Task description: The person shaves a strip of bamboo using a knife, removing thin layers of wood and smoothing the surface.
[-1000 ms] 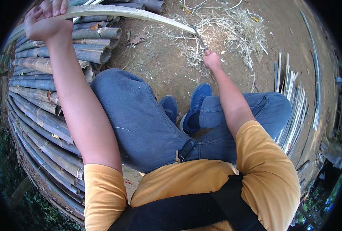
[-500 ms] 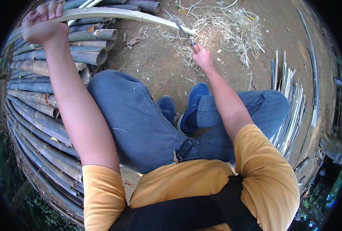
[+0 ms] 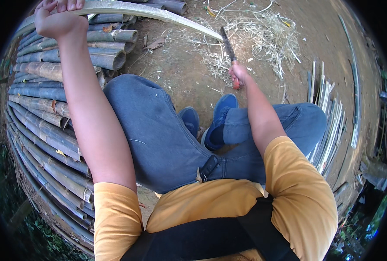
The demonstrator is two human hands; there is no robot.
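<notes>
At the upper left, my left hand [image 3: 60,19] is closed around a long pale split bamboo strip [image 3: 158,16]. The strip runs past the hand to the left rim and to the right, its right end sloping down toward the ground. My right hand [image 3: 239,74] grips the reddish handle of a knife [image 3: 228,45]. Its dark blade points up and slightly left, with its tip close to the strip's right end. Whether blade and strip touch, I cannot tell.
Bamboo poles [image 3: 50,126] lie stacked along my left side. Pale curled shavings [image 3: 267,37] cover the ground ahead. Thin split strips [image 3: 328,117] lie bundled beyond my right knee, and a long thin pole [image 3: 355,87] rests farther right. My shoes [image 3: 224,106] are between.
My right hand has drawn the knife down and toward me, and the blade has turned to show its broad side. My left hand and the bamboo strip have shifted slightly right and up.
</notes>
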